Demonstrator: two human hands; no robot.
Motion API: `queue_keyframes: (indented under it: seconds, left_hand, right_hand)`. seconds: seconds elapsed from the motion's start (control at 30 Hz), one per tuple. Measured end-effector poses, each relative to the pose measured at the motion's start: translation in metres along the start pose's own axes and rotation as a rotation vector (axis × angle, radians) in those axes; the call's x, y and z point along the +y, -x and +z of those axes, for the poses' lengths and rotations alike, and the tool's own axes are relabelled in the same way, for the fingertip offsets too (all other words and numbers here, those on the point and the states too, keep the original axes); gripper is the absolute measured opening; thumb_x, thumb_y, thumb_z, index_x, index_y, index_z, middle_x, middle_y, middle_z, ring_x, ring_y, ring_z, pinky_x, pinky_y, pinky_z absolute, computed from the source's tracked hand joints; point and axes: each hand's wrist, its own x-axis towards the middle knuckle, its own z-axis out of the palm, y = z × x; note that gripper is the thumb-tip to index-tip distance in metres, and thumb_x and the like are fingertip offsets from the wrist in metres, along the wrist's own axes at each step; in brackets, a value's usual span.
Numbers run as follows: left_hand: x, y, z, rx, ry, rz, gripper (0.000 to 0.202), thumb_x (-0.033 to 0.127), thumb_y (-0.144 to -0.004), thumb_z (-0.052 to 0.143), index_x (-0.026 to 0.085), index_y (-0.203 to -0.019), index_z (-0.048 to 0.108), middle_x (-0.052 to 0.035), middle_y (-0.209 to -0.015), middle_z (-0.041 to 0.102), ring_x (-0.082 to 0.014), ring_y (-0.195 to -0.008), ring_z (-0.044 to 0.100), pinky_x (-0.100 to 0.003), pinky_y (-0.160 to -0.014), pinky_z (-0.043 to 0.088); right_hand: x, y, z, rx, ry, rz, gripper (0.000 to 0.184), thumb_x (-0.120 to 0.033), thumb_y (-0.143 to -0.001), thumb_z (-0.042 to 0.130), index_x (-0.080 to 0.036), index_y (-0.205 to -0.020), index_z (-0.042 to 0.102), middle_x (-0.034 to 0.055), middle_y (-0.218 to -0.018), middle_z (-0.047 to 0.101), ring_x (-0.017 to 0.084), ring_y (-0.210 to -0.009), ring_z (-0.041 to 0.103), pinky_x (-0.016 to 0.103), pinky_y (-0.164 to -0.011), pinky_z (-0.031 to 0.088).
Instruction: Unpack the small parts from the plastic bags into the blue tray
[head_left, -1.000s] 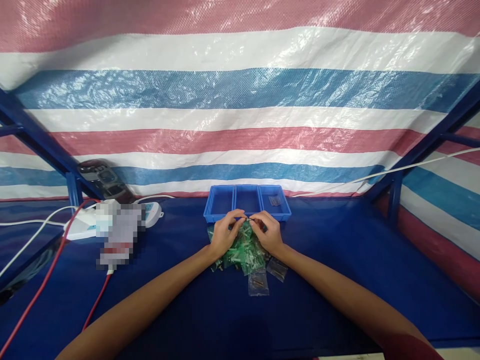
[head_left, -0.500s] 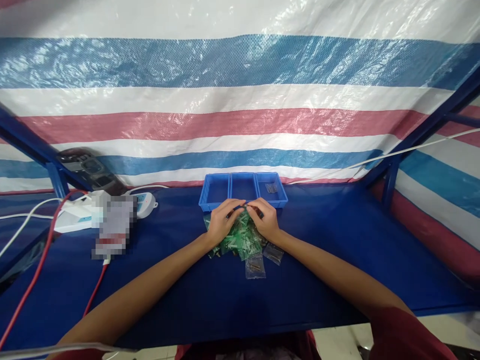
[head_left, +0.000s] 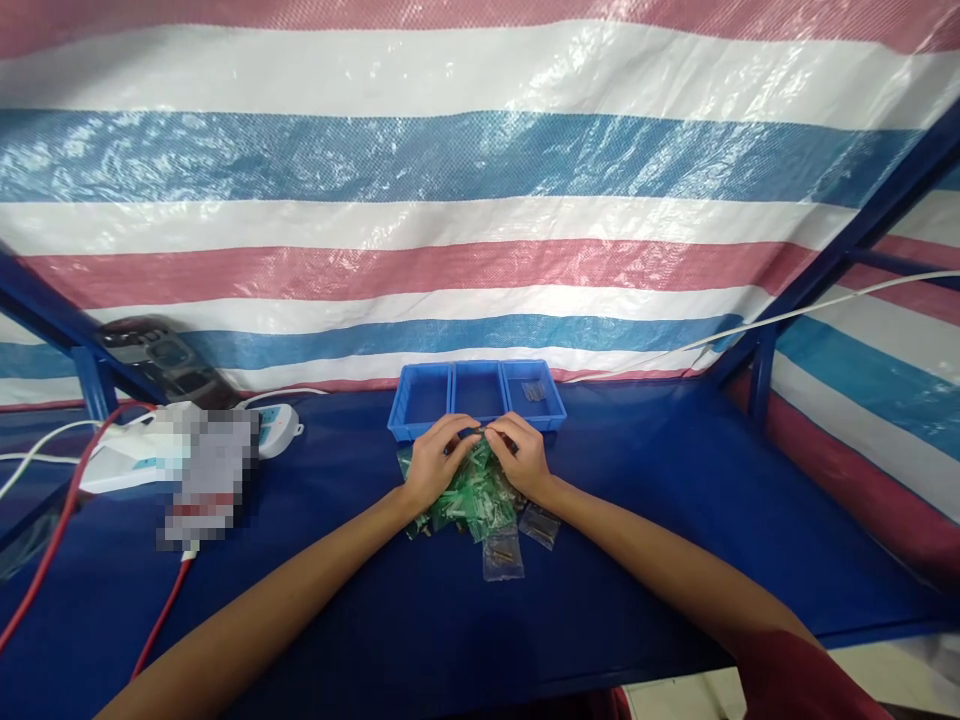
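Observation:
My left hand (head_left: 435, 465) and my right hand (head_left: 523, 456) meet fingertip to fingertip over a heap of small green plastic bags (head_left: 472, 495) on the blue table. Both pinch one small dark part (head_left: 480, 431) between them; it is too small to name. Two clear little bags (head_left: 502, 555) with brownish pieces lie just in front of the heap. Right behind my hands stands a blue tray (head_left: 477, 402) with three compartments; a few small dark parts (head_left: 533, 391) lie in its right one.
At the left lie a white power strip (head_left: 135, 455), a blurred-out object (head_left: 210, 475), red and white cables (head_left: 45, 560) and a dark device (head_left: 161, 355). A striped tarp forms the back wall. Blue frame posts (head_left: 757, 395) stand at both sides.
My hands keep the same pinch over the green bags. Only the camera shifted, first down, then back up, so everything sits slightly left of before.

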Motion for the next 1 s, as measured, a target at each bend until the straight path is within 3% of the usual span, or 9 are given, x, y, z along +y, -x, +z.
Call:
queue_keyframes:
  seconds: [0.27, 0.6, 1.0]
  left_hand:
    - [0.0048, 0.0005, -0.0009, 0.046, -0.020, 0.022, 0.018, 0.027, -0.088, 0.056, 0.018, -0.102, 0.063, -0.0066, -0.098, 0.066, -0.0064, -0.052, 0.051, -0.021, -0.055, 0.048]
    - [0.0029, 0.0023, 0.0010, 0.045, -0.019, -0.005, 0.020, 0.025, -0.086, 0.060, 0.018, -0.104, 0.064, -0.0024, -0.080, 0.071, -0.0070, -0.048, 0.053, -0.019, -0.054, 0.048]
    - [0.0040, 0.0004, 0.0001, 0.065, -0.007, 0.044, 0.013, 0.023, -0.086, 0.060, 0.018, -0.098, 0.061, -0.0055, -0.097, 0.065, -0.0042, -0.048, 0.047, -0.020, -0.053, 0.046]
  right_hand:
    - [-0.0009, 0.0002, -0.0004, 0.013, 0.006, 0.008, 0.022, -0.029, -0.092, 0.046, -0.018, -0.082, 0.063, 0.0044, -0.075, 0.057, 0.014, -0.064, 0.053, 0.027, -0.058, 0.043]
    - [-0.0001, 0.0003, -0.0042, 0.004, 0.008, 0.009, 0.021, -0.027, -0.092, 0.047, -0.017, -0.081, 0.062, 0.0046, -0.076, 0.057, 0.014, -0.066, 0.053, 0.028, -0.061, 0.043]
    - [-0.0020, -0.0002, -0.0029, 0.001, 0.007, -0.010, 0.020, -0.025, -0.092, 0.046, -0.017, -0.081, 0.061, 0.0048, -0.077, 0.058, 0.015, -0.068, 0.055, 0.028, -0.062, 0.044]
